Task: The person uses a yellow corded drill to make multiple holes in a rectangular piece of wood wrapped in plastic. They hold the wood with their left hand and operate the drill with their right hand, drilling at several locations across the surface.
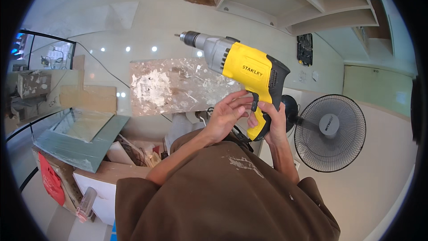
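Note:
A yellow and black power drill (250, 66) with a grey front housing is raised before me, its chuck pointing to the upper left. My right hand (273, 116) wraps the lower handle, thumb across its side. My left hand (226, 112) is at the front of the grip, its fingers apart and reaching to the black trigger (255, 101); whether they touch it I cannot tell. A dark cord hangs near the handle's base, partly hidden behind my left wrist and clothing.
Behind the drill lies a paint-spattered board (165, 87). A standing fan (330, 133) is close on my right. Glass sheets (78, 140) rest at left, above a clear bottle (87, 203) and a red bag (51, 180). Shelving (312, 4) and a black tool case (305, 49) are farther off.

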`<state>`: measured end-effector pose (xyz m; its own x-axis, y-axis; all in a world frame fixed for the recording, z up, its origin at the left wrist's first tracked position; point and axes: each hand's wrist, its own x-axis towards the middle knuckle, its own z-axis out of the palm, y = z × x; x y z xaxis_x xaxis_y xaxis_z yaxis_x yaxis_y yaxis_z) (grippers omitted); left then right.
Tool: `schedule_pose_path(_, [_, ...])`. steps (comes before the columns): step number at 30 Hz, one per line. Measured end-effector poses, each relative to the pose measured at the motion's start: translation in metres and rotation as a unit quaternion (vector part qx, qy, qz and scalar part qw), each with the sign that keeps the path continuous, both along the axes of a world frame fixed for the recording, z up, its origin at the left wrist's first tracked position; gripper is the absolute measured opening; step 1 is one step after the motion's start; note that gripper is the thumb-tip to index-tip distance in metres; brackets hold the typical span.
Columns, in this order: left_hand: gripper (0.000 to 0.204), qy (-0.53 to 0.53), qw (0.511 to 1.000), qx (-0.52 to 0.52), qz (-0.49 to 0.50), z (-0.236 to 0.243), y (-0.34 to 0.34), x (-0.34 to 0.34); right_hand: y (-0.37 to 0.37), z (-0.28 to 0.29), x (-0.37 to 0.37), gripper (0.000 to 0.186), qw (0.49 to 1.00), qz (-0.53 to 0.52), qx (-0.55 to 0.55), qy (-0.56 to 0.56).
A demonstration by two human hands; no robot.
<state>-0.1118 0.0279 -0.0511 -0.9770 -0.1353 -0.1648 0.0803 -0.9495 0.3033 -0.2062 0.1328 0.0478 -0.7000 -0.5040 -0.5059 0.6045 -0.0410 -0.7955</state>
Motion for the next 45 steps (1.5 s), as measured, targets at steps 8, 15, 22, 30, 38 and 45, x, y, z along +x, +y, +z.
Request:
schedule_pose_path(8, [0.046, -0.041, 0.999, 0.016, -0.011, 0.000, 0.007, -0.017, -0.002, 0.001, 0.008, 0.017, 0.998, 0.006, 0.050, 0.046])
schedule_pose_path(15, [0.037, -0.050, 0.995, 0.081, -0.022, 0.002, 0.020, -0.020, 0.003, -0.002, 0.016, 0.015, 0.998, -0.014, 0.050, 0.040])
schedule_pose_path(22, [0.035, -0.007, 0.993, 0.115, -0.023, 0.007, 0.017, -0.027, 0.004, -0.001, 0.014, 0.021, 0.997, -0.012, 0.059, 0.041])
schedule_pose_path(30, [0.031, -0.054, 0.995, 0.082, -0.019, 0.020, 0.021, -0.042, 0.007, 0.001, 0.007, 0.033, 0.997, 0.000, 0.053, 0.062])
schedule_pose_path(38, [0.031, -0.009, 0.998, 0.063, -0.001, 0.018, 0.023, -0.059, 0.023, 0.007, -0.005, 0.041, 0.996, -0.043, -0.068, -0.044])
schedule_pose_path(45, [0.038, 0.051, 0.998, -0.048, 0.000, 0.021, 0.017, -0.065, 0.038, 0.008, -0.006, 0.046, 0.972, -0.056, -0.188, -0.132])
